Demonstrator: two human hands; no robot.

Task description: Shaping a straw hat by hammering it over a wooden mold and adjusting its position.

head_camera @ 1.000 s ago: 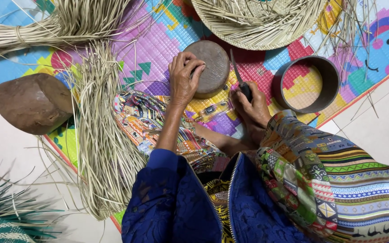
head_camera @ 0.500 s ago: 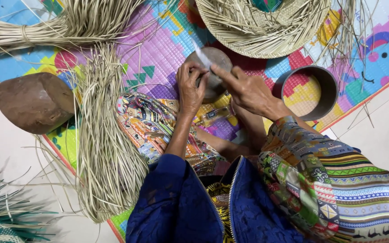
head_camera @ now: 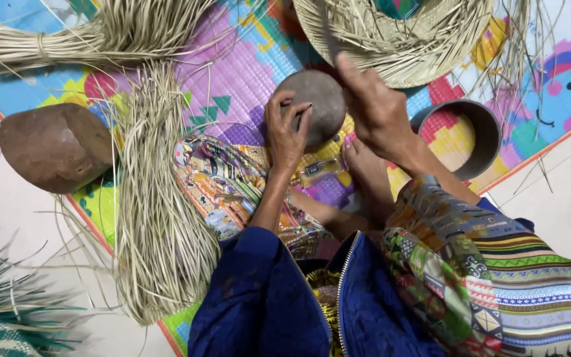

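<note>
A round grey-brown stone (head_camera: 315,106) sits on the bright patterned floor mat (head_camera: 232,73), just ahead of my bare foot (head_camera: 365,175). My left hand (head_camera: 287,129) is spread over its near edge, fingers curled down on it to pin it in place. My right hand (head_camera: 377,109) is closed around a thin blade or strip (head_camera: 328,36), blurred, so I cannot tell which, that rises from the fist just beside the stone's far edge.

Beyond the stone lies a wide woven piece (head_camera: 398,33) with loose strands fringing its rim, so I judge the weaving begun but unfinished. A dark ring-shaped hoop (head_camera: 477,119) rests to its right. A thick sheaf of dried fibre strips (head_camera: 156,218) lies on the left, a second, tied bundle (head_camera: 54,39) above it; that much stock looks unused. A brown rounded block (head_camera: 54,147) sits at the mat's edge, near the sheaf.
</note>
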